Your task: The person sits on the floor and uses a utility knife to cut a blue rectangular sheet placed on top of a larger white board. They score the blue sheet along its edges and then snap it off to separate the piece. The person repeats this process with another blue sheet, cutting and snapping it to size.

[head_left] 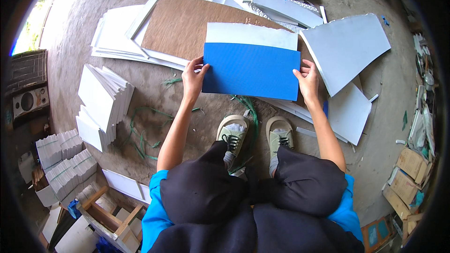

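Note:
A blue rectangular sheet (251, 71) is held level in front of me, over a white foam board (251, 34) whose rough-cut far edge shows beyond it. My left hand (193, 77) pinches the left edge of the blue sheet, thumb on top. On the other side, my right hand (307, 80) grips its right edge, thumb on the near face and fingers bent behind. Whether the fingers also hold the white board beneath is hidden. Under both lies a large brown board (180, 26) on the floor.
White sheets (117, 30) lie left of the brown board; white offcuts (286, 7) are heaped behind it. A big white piece (349, 49) rests at right. Stacked white panels (103, 98) lean at left, near green strapping (140, 136). Cardboard boxes (407, 182) line the right side.

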The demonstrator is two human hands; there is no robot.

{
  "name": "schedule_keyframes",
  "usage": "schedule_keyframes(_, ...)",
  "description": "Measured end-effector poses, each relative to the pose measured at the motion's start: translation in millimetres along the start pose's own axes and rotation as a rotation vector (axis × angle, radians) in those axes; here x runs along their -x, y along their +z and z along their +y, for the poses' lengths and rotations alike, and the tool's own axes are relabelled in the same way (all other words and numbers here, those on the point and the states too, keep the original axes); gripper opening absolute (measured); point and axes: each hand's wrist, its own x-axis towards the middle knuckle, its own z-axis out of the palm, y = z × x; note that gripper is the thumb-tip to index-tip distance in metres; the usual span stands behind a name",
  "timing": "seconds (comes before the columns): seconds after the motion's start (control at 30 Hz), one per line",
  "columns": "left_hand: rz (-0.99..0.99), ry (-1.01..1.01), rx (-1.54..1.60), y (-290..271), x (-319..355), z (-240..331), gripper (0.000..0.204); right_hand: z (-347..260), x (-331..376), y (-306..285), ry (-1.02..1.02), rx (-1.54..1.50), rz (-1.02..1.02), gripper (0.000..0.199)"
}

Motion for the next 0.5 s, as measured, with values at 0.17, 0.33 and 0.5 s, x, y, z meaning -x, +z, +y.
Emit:
schedule_keyframes(0.17, 0.000, 0.018, -0.018, -4, -2, -1, 0.033, -7, 0, 2, 0.002, 0.044, 0.003, 0.050)
schedule_keyframes(0.33, 0.006, 0.010, -0.040, -2, -4, -4, 0.032, -8, 0, 2, 0.028, 0.127, 0.017, 0.053)
schedule_keyframes(0.5, -0.003, -0.003, -0.095, -1, -4, -5, 0.032, -11, 2, 0, 0.034, 0.131, 0.004, 0.056)
